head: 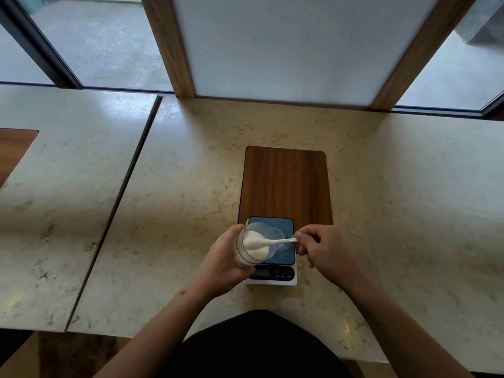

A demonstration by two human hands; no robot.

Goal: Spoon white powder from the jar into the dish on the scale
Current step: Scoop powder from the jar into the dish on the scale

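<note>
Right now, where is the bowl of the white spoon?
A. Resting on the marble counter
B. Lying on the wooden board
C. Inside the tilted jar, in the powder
C: the spoon, held by the right hand, reaches into the jar that the left hand tilts over the scale.

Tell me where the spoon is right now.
In the head view, the spoon is held by the right hand, its bowl inside the tilted jar that the left hand holds over the scale.
</note>
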